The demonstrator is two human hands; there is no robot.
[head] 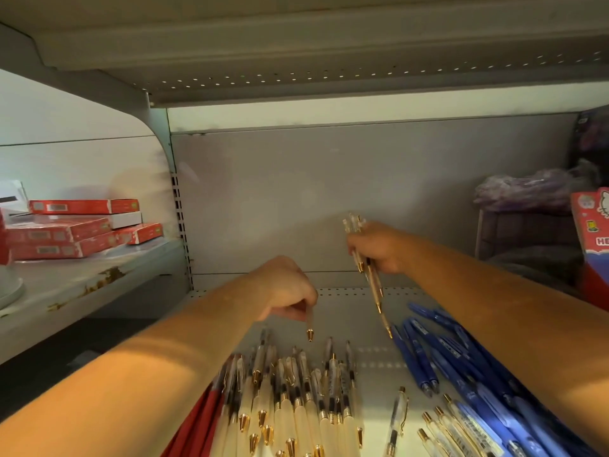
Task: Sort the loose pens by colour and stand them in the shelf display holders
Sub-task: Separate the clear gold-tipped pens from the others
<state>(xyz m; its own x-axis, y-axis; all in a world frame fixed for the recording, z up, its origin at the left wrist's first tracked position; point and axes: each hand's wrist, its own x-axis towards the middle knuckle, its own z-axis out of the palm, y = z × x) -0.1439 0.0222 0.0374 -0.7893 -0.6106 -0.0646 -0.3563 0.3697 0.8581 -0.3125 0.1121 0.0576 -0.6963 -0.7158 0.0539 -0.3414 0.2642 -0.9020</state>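
The left hand (290,290) pinches one cream gold-tipped pen (309,326); the right hand (379,249) grips a fanned cream bundle (374,282). If that grip slackens, they may drop among the blue pens (428,354) along the shelf's (356,311) right side.

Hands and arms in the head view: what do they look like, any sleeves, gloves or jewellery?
The left hand and right hand are bare, without gloves. The left forearm and right forearm are bare up to the picture's edge: no sleeve, watch or bracelet shows. Rings cannot be told: the fingers are mostly hidden.
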